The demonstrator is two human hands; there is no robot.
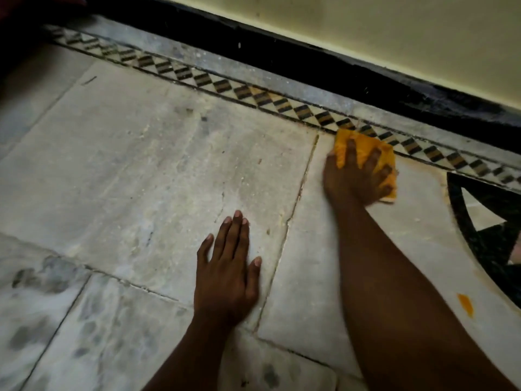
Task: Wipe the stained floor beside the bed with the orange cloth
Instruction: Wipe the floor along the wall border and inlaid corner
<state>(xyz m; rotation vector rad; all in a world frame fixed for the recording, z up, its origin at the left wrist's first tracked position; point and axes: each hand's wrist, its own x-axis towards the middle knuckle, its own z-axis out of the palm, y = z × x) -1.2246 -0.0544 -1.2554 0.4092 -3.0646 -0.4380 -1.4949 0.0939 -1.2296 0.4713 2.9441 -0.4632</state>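
Observation:
The orange cloth (363, 149) lies flat on the pale marble floor (146, 165), right against the black-and-white diamond border strip (282, 104). My right hand (356, 176) presses down on it with fingers spread, covering most of it. My left hand (229, 270) rests palm-down on the floor nearer to me, fingers loosely apart and holding nothing. A small orange stain (465, 304) marks the tile to the right of my right forearm. Grey smudges (42, 275) darken the tiles at the lower left.
A black skirting (310, 63) runs along the foot of the cream wall (394, 26) beyond the border strip. A black inlay with white triangles (485, 218) sits in the floor at the right edge. A dark shape (17, 35) fills the top left corner.

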